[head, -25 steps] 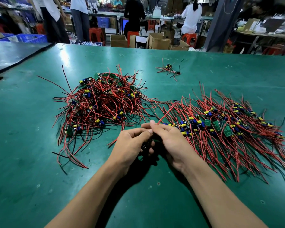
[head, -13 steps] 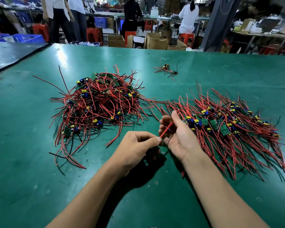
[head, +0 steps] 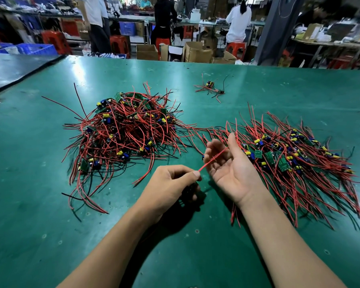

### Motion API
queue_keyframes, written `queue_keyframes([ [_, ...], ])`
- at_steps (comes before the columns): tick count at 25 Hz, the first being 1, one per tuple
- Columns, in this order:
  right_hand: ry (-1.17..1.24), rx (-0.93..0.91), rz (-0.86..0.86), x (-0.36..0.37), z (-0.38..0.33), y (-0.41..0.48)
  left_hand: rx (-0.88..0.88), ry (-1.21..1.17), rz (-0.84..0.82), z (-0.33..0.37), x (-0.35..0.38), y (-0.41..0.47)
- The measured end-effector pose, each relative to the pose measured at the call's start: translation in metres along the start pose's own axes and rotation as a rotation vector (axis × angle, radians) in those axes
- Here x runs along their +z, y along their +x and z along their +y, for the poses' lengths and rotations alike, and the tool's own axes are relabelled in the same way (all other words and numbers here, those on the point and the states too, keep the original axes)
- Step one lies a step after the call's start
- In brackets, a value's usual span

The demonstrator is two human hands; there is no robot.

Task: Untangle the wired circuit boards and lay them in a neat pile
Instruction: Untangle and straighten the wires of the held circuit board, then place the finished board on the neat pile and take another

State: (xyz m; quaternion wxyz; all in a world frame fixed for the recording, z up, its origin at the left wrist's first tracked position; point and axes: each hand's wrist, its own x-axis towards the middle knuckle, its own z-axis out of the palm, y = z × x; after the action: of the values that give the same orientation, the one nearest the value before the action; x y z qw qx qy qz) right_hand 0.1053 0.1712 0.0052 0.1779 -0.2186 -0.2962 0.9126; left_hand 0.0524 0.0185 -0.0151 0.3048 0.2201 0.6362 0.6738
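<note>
Green workbench (head: 50, 204): a tangled heap (head: 129, 132) of wired boards lies left, a combed pile (head: 289, 163) right (roughly half sorted, seemingly), while the left hand (head: 173, 183) pinches one red wire (head: 212, 159) stretched across the slack, upturned right hand (head: 232, 171).

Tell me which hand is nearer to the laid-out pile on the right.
Right. The right hand is open at the pile's left edge; the left hand, pinching a red wire, is further left.
</note>
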Motion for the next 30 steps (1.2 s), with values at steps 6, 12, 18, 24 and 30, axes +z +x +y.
queue_keyframes([
  [6, -0.745, -0.250, -0.010, 0.003, 0.028, -0.010, -0.065, -0.336, 0.161, 0.011, -0.002, 0.006],
  [12, -1.406, -0.671, 0.006, 0.002, 0.047, -0.014, -0.074, -0.405, 0.056, 0.011, -0.011, 0.011],
  [18, -1.398, -0.770, 0.269, -0.006, 0.022, -0.007, 0.130, 0.069, 0.271, 0.005, -0.016, 0.014],
  [24, -1.703, -0.859, 0.406, -0.011, 0.015, -0.010, 0.170, 0.131, 0.558, 0.008, -0.041, 0.014],
  [30, -1.900, -0.772, 0.042, -0.009, 0.034, -0.008, 0.038, 0.138, 0.462, 0.008, -0.053, 0.023],
])
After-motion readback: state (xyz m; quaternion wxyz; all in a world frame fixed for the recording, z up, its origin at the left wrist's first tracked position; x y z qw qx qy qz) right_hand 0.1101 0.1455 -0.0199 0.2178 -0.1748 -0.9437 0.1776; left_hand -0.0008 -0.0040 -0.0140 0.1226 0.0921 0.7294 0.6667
